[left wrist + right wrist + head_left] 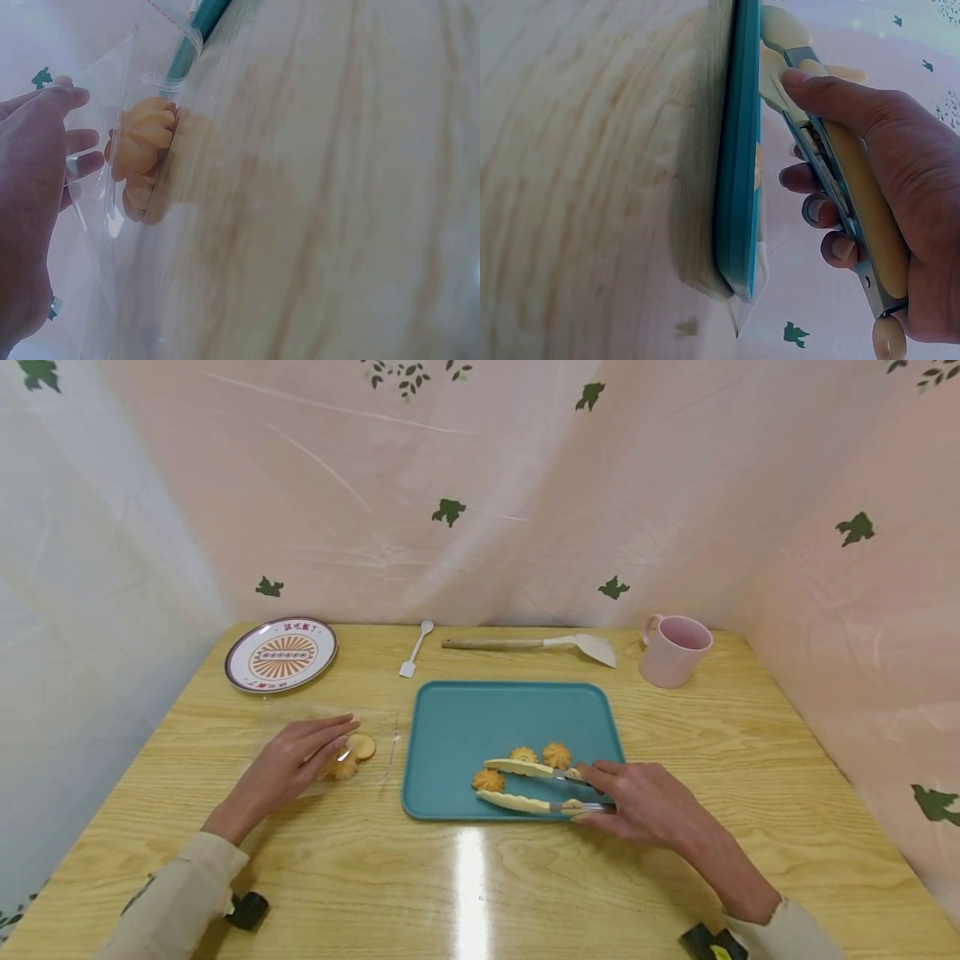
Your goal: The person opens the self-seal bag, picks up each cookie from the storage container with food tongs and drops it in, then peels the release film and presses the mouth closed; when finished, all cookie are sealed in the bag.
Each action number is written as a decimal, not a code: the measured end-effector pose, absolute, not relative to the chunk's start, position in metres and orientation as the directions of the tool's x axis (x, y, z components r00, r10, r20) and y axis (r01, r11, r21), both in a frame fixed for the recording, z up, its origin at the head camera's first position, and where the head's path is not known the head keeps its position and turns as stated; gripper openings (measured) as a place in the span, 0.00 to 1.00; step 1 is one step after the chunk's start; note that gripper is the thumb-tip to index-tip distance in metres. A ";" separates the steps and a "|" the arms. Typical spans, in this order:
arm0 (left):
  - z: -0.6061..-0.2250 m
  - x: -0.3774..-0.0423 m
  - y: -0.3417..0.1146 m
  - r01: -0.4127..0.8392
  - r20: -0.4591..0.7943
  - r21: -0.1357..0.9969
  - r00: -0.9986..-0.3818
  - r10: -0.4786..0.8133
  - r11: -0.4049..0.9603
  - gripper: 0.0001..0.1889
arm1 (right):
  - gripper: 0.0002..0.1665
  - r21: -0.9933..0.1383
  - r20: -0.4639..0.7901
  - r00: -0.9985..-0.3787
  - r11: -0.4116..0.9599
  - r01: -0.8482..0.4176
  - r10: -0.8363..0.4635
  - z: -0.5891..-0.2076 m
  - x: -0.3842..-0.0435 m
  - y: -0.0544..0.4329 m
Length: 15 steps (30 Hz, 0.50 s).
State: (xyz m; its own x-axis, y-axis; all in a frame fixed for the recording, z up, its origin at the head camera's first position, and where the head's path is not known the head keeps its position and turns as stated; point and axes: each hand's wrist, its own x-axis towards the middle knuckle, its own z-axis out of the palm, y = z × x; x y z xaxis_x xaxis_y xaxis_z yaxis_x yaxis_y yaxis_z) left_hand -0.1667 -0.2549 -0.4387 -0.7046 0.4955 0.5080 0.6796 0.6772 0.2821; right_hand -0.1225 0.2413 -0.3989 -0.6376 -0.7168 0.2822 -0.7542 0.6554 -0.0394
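Note:
My right hand (645,802) grips a pair of tongs (517,803) with cream tips and metal arms, low over the teal tray (510,710). The tong tips stand apart, with a ridged cookie (488,780) between them. Two more cookies (557,755) lie just behind the upper arm. On the left, a clear plastic bag (124,82) lies on the table with a few cookies (142,142) inside, one of them a smooth round one (362,746). My left hand (296,756) pinches the bag's raised film, its fingers extended over the cookies.
Along the back stand a patterned plate (281,654), a small white spatula (417,647), a wooden-handled turner (528,644) and a pink mug (673,652). Fabric curtains (525,527) enclose the table at the back and sides.

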 end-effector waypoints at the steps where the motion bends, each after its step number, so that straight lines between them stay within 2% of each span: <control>1: -0.439 -0.167 -0.255 0.681 0.511 0.280 -0.702 0.496 0.676 0.22 | 0.31 -0.039 0.281 -0.638 0.655 -0.754 -0.717 -0.399 -0.122 0.242; 15: -0.439 -0.166 -0.256 0.674 0.505 0.286 -0.710 0.491 0.681 0.23 | 0.31 -0.034 0.318 -0.624 0.650 -0.760 -0.713 -0.408 -0.128 0.241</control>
State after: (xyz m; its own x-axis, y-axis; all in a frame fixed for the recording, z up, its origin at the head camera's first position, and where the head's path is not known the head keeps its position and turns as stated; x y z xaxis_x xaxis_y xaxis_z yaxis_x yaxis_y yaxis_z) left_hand -0.1664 -0.2558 -0.4390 -0.7098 0.4906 0.5055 0.6743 0.6808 0.2860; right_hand -0.1284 0.2408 -0.4085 -0.6245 -0.7134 0.3179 -0.7595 0.6496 -0.0342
